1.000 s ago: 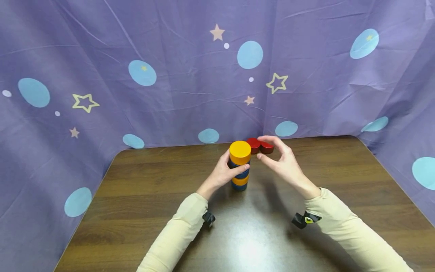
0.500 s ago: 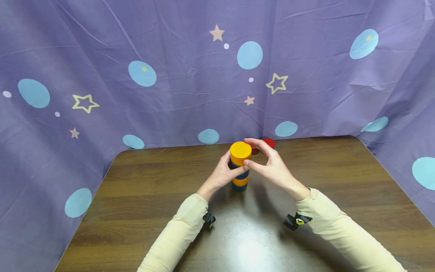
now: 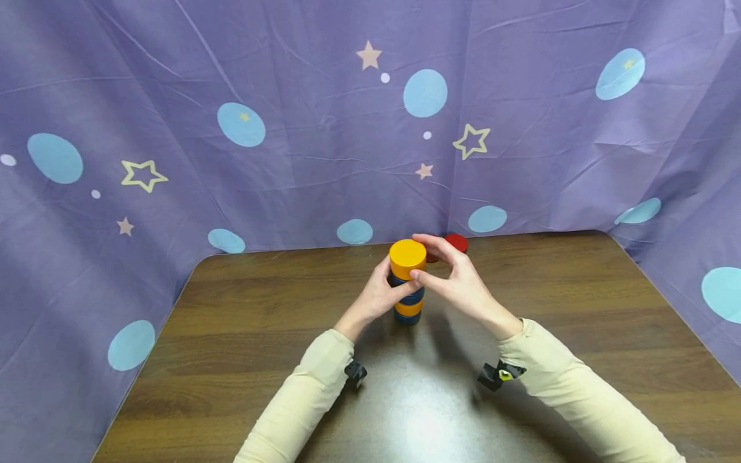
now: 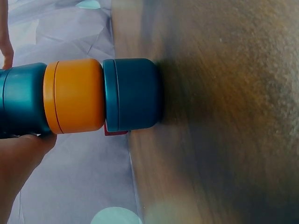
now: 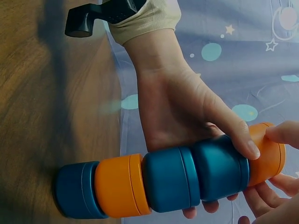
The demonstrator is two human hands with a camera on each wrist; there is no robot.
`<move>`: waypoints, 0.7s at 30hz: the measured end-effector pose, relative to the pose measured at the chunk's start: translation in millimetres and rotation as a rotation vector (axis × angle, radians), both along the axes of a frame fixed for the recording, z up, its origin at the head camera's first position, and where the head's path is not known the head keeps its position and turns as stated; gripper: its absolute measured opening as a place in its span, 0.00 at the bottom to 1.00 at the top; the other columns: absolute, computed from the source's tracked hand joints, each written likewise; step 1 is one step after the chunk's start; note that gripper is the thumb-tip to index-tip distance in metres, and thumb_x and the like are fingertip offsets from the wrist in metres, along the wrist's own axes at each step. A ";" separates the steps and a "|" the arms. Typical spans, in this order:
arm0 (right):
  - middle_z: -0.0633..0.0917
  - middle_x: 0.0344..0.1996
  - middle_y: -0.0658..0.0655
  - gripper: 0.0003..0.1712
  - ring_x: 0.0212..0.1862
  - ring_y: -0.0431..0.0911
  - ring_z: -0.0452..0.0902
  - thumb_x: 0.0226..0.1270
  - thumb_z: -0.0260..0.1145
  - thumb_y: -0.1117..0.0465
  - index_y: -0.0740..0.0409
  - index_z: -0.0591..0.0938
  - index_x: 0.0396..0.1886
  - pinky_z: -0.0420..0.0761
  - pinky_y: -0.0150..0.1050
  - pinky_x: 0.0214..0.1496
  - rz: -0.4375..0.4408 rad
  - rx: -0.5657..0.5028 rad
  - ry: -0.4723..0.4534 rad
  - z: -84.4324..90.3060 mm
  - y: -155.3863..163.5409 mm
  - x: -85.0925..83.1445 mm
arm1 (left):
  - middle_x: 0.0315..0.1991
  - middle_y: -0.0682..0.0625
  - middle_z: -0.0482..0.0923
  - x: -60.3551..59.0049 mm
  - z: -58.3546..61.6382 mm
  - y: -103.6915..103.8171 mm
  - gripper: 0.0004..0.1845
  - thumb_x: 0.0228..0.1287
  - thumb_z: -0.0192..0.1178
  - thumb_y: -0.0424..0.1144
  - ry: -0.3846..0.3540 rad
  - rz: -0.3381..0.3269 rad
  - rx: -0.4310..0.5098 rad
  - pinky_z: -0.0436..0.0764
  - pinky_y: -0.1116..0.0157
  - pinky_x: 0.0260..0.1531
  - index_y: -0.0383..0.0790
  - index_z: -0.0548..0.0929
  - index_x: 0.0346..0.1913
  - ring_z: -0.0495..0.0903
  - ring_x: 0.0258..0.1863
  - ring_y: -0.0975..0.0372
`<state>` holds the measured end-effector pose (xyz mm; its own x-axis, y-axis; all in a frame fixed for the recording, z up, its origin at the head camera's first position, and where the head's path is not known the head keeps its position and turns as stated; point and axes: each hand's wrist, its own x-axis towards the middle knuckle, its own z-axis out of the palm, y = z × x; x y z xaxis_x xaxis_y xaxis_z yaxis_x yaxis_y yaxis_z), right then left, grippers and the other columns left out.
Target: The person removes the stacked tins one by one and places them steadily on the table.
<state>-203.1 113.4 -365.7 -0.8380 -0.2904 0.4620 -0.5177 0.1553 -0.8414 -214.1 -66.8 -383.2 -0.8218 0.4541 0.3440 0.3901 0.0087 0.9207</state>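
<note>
Small round lidded jars stand stacked in a column on the table. From the bottom they run: a dark blue jar (image 4: 133,93), an orange jar (image 4: 77,95), two more blue ones, then a top orange jar (image 3: 408,258). My left hand (image 3: 375,297) wraps round the column from the left, its thumb across the upper blue jar (image 5: 222,168) in the right wrist view. On the right side, my right hand (image 3: 463,286) pinches the top orange jar between thumb and fingers. Its fingertips lie behind that jar in the head view.
Behind my right hand, a red round jar (image 3: 457,243) stands at the table's back edge. Another red one (image 3: 431,257) beside it is mostly hidden. A purple curtain (image 3: 312,193) hangs along the back of the wooden table (image 3: 249,360).
My right hand has moved left from near the red jars and taken hold of the top orange jar. The left hand keeps its grip on the column, which stays nearly in place.
</note>
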 end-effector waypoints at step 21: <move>0.78 0.57 0.62 0.30 0.53 0.43 0.76 0.60 0.68 0.72 0.69 0.71 0.62 0.73 0.35 0.55 -0.079 -0.135 0.018 -3.3 17.9 -3.6 | 0.55 0.41 0.73 -17.6 -29.6 0.8 0.26 0.62 0.64 0.32 -0.031 0.015 -0.038 0.76 0.55 0.50 0.38 0.69 0.62 0.75 0.49 0.52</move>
